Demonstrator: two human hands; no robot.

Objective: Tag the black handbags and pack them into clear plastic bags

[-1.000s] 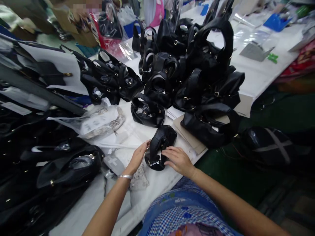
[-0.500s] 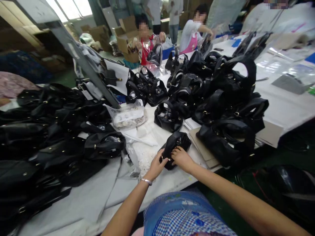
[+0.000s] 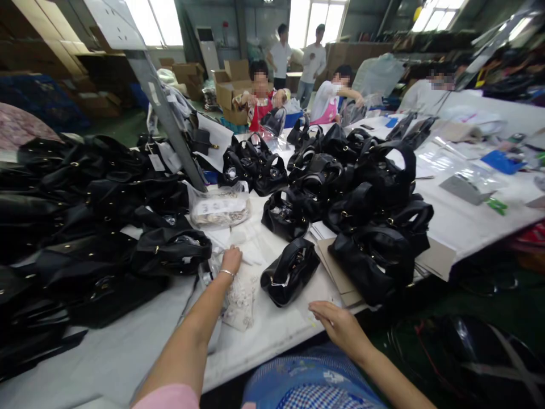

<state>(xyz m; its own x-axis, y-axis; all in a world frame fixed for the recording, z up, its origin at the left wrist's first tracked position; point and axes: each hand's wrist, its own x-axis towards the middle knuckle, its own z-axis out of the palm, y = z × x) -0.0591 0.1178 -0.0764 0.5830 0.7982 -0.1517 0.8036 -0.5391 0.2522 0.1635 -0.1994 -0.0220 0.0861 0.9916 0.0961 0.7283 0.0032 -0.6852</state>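
A small black handbag [image 3: 289, 275] sits on the table in front of me, its handle up and a pale tag or string at its near side; neither hand touches it. My left hand [image 3: 232, 260], with a bracelet at the wrist, is left of that bag, over white paper and plastic scraps. Its fingers point away and down, so their grip is hidden. Near the table's front edge, right of and below the bag, my right hand [image 3: 338, 325] has its fingers stretched out and holds nothing. Small loose bits lie on a pale sheet [image 3: 239, 307] beside my left forearm.
Black handbags are piled at left [image 3: 106, 244] and right [image 3: 374, 255]. A clear bag of small parts [image 3: 219, 207] lies behind my left hand. Cardboard sheets [image 3: 340, 272] are right of the near handbag. A grey post [image 3: 170, 125] rises at left; co-workers are across the table.
Both hands have come off the black handbag. My left hand moved left to the paper and plastic scraps; my right hand drew back toward the table edge. The view has tilted up.
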